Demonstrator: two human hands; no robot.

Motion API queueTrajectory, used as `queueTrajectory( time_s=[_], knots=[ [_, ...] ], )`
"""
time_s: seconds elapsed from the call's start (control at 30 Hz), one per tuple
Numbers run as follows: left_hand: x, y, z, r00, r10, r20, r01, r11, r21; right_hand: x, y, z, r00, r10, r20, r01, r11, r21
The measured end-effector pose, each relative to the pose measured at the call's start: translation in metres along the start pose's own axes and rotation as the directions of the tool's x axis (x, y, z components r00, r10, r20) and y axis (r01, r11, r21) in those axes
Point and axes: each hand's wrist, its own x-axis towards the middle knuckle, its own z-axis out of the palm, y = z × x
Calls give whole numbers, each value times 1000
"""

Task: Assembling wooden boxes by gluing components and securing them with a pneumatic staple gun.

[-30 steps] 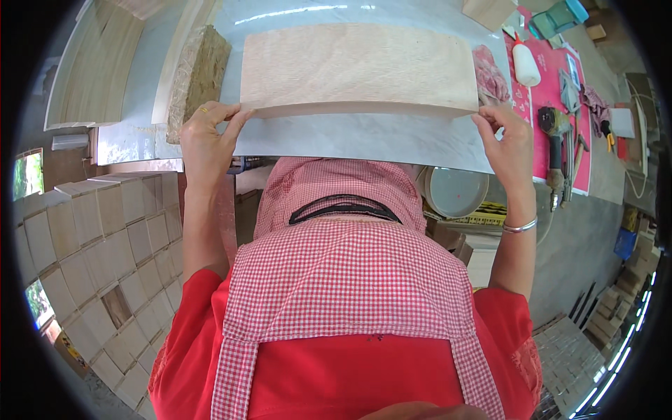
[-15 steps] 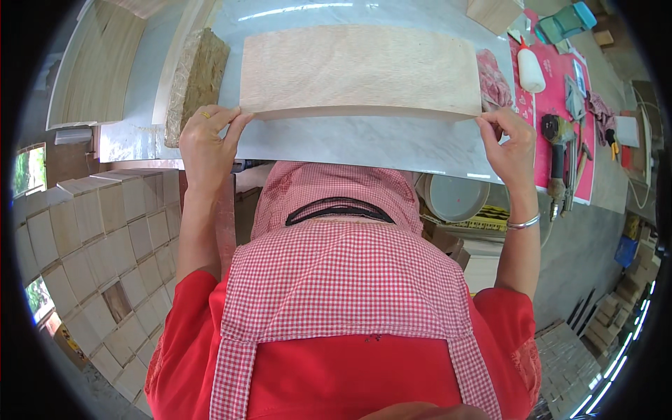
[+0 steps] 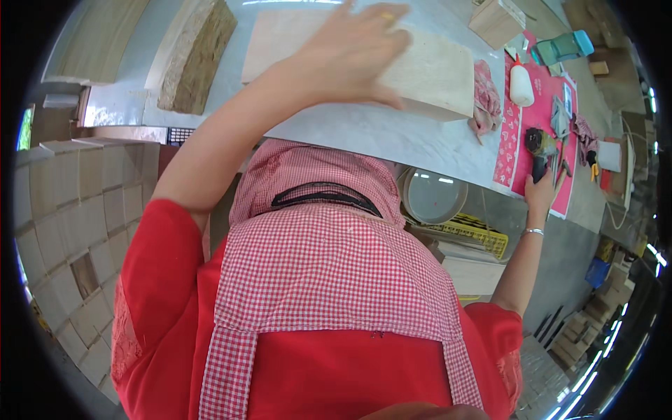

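Note:
A long pale wooden piece, box-like with a flat top, lies on the grey-white tabletop in front of me. My left hand is over the middle of it, blurred by motion, its fingers and thumb apart and holding nothing. It hides part of the top, and whether it touches the wood I cannot tell. Off to the right, my right hand is closed around the black handle of a nail gun, which lies on a pink printed sheet.
A rough-sided wood block stands at the left. Past the pale piece's right end are a crumpled pink cloth, a white glue bottle, a wooden box and a teal jar. Stacked wood blocks rise at lower left.
Both hands have let go of the wooden piece's near corners. My left hand has swung up and right across its top. My right hand has moved down and right onto the nail gun.

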Motion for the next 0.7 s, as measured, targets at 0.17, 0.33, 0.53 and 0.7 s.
queueTrajectory(
  time_s=[0.17,0.33,0.53,0.7],
  knots=[
    [47,2,60,970,90,-224,-55,986,156,20,-2,1,997,80,-1,-80,997,-10],
    [55,-3,62,996,82,-37,-85,991,-104,40,-30,-61,869,337,361,-424,885,194],
    [55,-5,63,990,89,-110,-103,986,-129,1,-74,-131,952,18,306,-158,885,438],
    [54,-7,60,985,100,-143,-124,977,-171,-30,-150,-186,947,-125,297,-95,772,628]
  ],
)
